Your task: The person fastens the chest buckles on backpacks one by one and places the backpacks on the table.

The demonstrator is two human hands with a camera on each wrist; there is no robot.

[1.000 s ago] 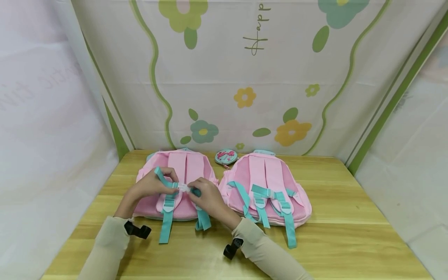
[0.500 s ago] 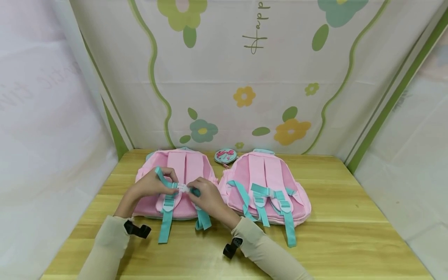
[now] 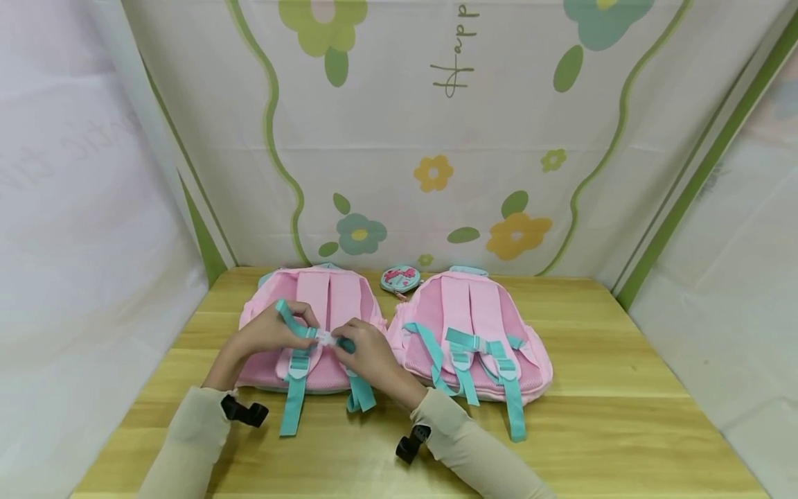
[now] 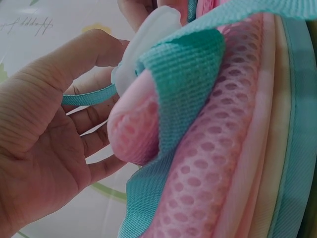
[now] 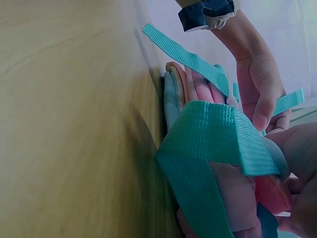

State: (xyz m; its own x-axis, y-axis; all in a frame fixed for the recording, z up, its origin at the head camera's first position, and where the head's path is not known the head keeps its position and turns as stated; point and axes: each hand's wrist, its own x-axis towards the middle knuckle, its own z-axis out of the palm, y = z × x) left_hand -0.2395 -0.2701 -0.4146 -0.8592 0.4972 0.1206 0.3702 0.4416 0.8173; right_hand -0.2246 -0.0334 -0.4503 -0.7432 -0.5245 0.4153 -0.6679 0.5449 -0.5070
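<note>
A pink backpack (image 3: 283, 291) with teal webbing lies back side up on the left of the table. Over its shoulder straps, a white plastic buckle (image 3: 324, 338) sits between my two hands. My left hand (image 3: 274, 328) pinches the buckle's left end, and a loose teal strap end (image 3: 285, 312) sticks up beside the fingers. On the other side, my right hand (image 3: 369, 348) pinches the right end where its teal webbing meets it. The left wrist view shows the left thumb behind a white strap adjuster (image 4: 151, 37). Fingers partly hide the buckle.
A second pink backpack (image 3: 458, 298) lies close on the right, its teal chest strap (image 3: 464, 340) running across both shoulder straps. Behind, between the bags, sits a small round pouch (image 3: 400, 278). A flowered cloth (image 3: 374, 138) hangs behind the wooden table (image 3: 598, 430).
Both hands keep their grip at the buckle with hardly any movement. The head view has shifted very slightly; the backpacks stay in place.
</note>
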